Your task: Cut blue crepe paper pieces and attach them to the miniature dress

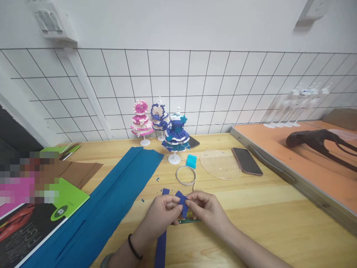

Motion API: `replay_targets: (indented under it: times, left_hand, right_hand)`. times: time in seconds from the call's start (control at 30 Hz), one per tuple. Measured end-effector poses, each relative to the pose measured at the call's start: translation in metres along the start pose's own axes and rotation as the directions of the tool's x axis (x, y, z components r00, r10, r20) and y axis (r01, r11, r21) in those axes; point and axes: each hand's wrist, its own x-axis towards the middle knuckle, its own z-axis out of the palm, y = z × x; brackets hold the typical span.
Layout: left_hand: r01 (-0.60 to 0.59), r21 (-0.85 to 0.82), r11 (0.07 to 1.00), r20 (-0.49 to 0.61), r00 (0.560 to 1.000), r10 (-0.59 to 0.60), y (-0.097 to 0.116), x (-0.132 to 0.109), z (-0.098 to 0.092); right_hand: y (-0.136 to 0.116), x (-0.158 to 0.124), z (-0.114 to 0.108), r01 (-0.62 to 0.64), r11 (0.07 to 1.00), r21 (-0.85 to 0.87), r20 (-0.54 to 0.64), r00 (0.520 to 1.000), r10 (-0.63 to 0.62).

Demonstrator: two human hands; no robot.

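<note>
Between my two hands is a small dark blue crepe-paper bow (pixel 182 199), pinched at its middle. My left hand (pixel 158 214) grips its left side with thumb and fingertips, and my right hand (pixel 208 208) pinches the right side; both are closed. Under my left wrist runs a dark blue paper strip (pixel 161 247), its far end showing beyond the hand. A thin green tool (pixel 189 220) lies below the bow, mostly hidden by my fingers. Just past my hands rests a narrow ring-shaped roll (pixel 176 173), its loose tail reaching toward my right hand.
Three miniature dress forms in paper dresses, one blue (pixel 176 136), stand toward the back. Teal paper (pixel 119 190) and a printed packet (pixel 69 199) lie left. A clear round disc (pixel 220 165) and a phone (pixel 247 161) are right, near a raised orange surface (pixel 279 149).
</note>
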Motion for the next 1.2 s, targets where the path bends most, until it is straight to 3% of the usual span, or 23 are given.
replay_targets:
  times: [0.53, 1.0, 1.2]
  left_hand:
    - [0.034, 0.025, 0.999, -0.042, 0.999, -0.032, 0.003, 0.0, 0.001]
    - [0.034, 0.0, 0.999, -0.086, 0.996, -0.034, -0.006, 0.005, -0.005]
    - [0.044, -0.059, 0.997, -0.077, 0.996, -0.048, -0.006, 0.005, -0.008]
  right_hand:
    - [0.002, -0.002, 0.001, 0.074, 0.994, -0.075, 0.01, 0.997, -0.074]
    - [0.003, 0.0, -0.002, 0.018, 1.0, 0.004, 0.002, 1.0, -0.019]
    - [0.001, 0.0, -0.007, 0.055, 0.998, 0.029, -0.014, 0.998, -0.055]
